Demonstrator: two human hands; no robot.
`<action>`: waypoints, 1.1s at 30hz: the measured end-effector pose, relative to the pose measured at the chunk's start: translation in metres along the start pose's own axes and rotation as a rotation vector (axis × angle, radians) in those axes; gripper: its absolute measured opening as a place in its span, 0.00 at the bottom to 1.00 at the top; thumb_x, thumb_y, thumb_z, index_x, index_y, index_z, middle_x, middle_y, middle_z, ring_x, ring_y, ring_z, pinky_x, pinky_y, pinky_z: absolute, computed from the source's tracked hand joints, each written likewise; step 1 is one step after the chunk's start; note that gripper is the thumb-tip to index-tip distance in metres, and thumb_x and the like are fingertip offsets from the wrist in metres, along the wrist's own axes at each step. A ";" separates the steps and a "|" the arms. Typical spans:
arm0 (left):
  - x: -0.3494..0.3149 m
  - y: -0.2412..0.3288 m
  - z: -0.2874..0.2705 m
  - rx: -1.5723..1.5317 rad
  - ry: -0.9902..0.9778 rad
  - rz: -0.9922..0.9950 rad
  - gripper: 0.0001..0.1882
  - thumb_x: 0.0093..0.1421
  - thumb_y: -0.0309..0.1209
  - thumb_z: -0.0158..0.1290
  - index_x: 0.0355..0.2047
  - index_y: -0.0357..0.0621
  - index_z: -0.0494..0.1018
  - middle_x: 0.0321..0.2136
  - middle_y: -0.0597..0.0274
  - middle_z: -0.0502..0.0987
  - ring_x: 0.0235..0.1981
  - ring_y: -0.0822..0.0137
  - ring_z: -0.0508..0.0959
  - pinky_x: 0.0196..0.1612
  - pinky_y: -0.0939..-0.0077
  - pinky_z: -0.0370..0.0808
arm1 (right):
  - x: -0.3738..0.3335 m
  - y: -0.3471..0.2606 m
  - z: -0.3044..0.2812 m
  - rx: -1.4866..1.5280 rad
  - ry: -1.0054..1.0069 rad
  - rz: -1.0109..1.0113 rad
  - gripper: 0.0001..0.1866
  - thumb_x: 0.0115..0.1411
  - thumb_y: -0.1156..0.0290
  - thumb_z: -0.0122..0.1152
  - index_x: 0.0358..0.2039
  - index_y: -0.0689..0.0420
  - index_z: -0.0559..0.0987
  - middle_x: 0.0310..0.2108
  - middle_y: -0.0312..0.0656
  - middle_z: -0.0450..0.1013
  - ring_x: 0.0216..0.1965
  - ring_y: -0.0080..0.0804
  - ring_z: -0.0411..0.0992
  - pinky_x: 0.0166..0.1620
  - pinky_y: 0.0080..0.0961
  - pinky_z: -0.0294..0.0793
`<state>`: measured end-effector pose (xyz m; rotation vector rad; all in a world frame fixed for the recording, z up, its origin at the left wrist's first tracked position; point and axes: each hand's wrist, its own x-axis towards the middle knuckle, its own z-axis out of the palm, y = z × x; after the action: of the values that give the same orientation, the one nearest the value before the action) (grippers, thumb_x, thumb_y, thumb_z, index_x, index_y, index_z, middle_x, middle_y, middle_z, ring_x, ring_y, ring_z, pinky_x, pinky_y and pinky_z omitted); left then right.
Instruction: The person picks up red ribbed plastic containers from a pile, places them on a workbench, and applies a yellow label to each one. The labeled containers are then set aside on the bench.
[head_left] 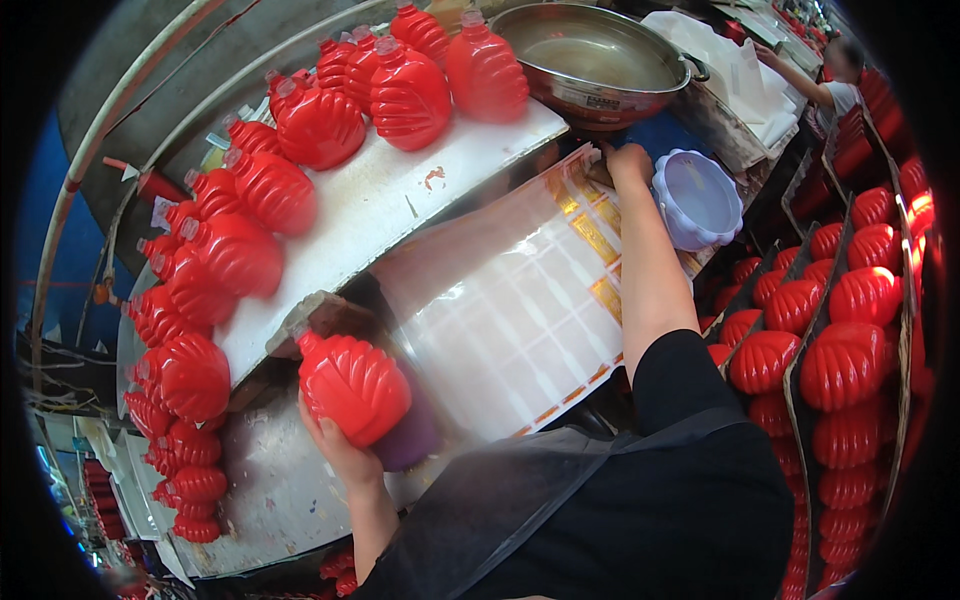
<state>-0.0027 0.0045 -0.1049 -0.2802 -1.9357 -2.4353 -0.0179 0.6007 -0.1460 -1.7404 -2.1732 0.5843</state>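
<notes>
My left hand (345, 450) is wrapped round the underside of a red ribbed plastic bottle (355, 390), its short neck tilted up to the left. Behind the bottle is something purple (412, 435), partly hidden. My right hand (628, 165) reaches to the far end of a translucent sheet of labels (490, 310) with gold patches. The fingers there are bent and closed near a small dark object, but what they grip, if anything, is not clear. Close to that wrist stands a pale lilac scalloped bowl (698, 200).
Many similar red bottles (410, 95) line a raised white board (400, 190) at left and back. A wide steel basin of liquid (590, 55) stands behind my right hand. Racks of glossy red ribbed pieces (845, 365) fill the right. Another person (840, 75) is at far right.
</notes>
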 end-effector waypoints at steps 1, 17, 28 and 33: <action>0.000 0.000 0.000 -0.015 -0.013 -0.002 0.44 0.66 0.57 0.54 0.71 0.40 0.54 0.64 0.52 0.66 0.64 0.54 0.70 0.66 0.54 0.68 | 0.000 0.000 0.000 0.001 -0.010 0.002 0.35 0.57 0.36 0.66 0.45 0.58 0.86 0.49 0.53 0.81 0.52 0.54 0.79 0.53 0.45 0.78; 0.001 0.000 0.001 -0.002 0.001 0.002 0.43 0.67 0.57 0.53 0.71 0.40 0.55 0.65 0.51 0.65 0.65 0.53 0.69 0.67 0.53 0.68 | -0.013 -0.006 -0.005 -0.063 -0.002 -0.092 0.26 0.57 0.46 0.67 0.41 0.58 0.87 0.46 0.55 0.82 0.49 0.55 0.80 0.52 0.44 0.79; 0.001 0.000 0.002 -0.014 -0.025 0.014 0.43 0.67 0.57 0.52 0.71 0.39 0.55 0.65 0.51 0.65 0.64 0.54 0.70 0.66 0.54 0.68 | -0.012 -0.010 -0.003 -0.078 -0.026 -0.046 0.32 0.55 0.39 0.67 0.45 0.54 0.87 0.48 0.52 0.81 0.52 0.52 0.80 0.52 0.43 0.80; 0.001 -0.001 0.001 -0.010 -0.001 0.008 0.44 0.67 0.57 0.53 0.71 0.39 0.55 0.65 0.51 0.66 0.64 0.54 0.70 0.66 0.54 0.69 | -0.019 -0.016 -0.012 -0.107 -0.058 -0.071 0.31 0.56 0.40 0.65 0.44 0.56 0.87 0.48 0.52 0.81 0.52 0.51 0.80 0.52 0.41 0.79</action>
<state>-0.0035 0.0059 -0.1052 -0.2891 -1.9199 -2.4411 -0.0221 0.5812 -0.1273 -1.7106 -2.3354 0.5159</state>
